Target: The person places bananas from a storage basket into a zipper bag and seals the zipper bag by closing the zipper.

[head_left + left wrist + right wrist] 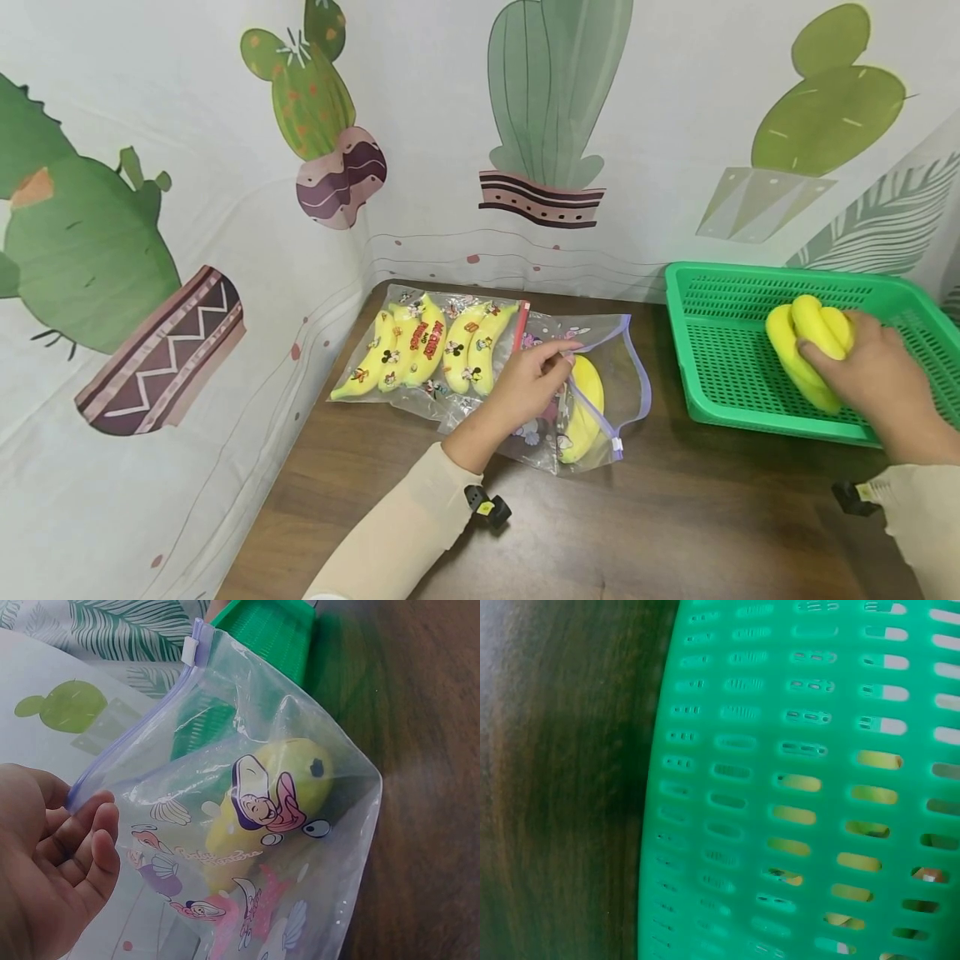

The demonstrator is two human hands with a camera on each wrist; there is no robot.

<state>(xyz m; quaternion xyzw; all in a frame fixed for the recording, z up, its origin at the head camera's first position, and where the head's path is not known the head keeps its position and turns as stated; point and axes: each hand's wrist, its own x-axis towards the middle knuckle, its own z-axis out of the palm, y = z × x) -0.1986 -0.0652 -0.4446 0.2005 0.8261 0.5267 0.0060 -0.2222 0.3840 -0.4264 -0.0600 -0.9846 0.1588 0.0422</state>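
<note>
My left hand [528,385] pinches the lavender-edged mouth of a clear zip bag [180,784] printed with pink cartoon figures. A yellow banana [583,408] lies inside this bag, whose mouth gapes to the right. At the right, my right hand [887,375] grips a small bunch of yellow bananas [810,342] within the green slotted basket [678,333]. Only the basket's side wall [727,780] fills the right wrist view, with bits of yellow showing through its slots; the hand itself is mostly hidden there.
Left of the open bag lies another clear bag with a red zip edge [522,325], holding several bananas [427,346] under cartoon prints. Everything rests on a brown wooden table [637,525]. A cactus-patterned cloth [435,167] stands behind and to the left.
</note>
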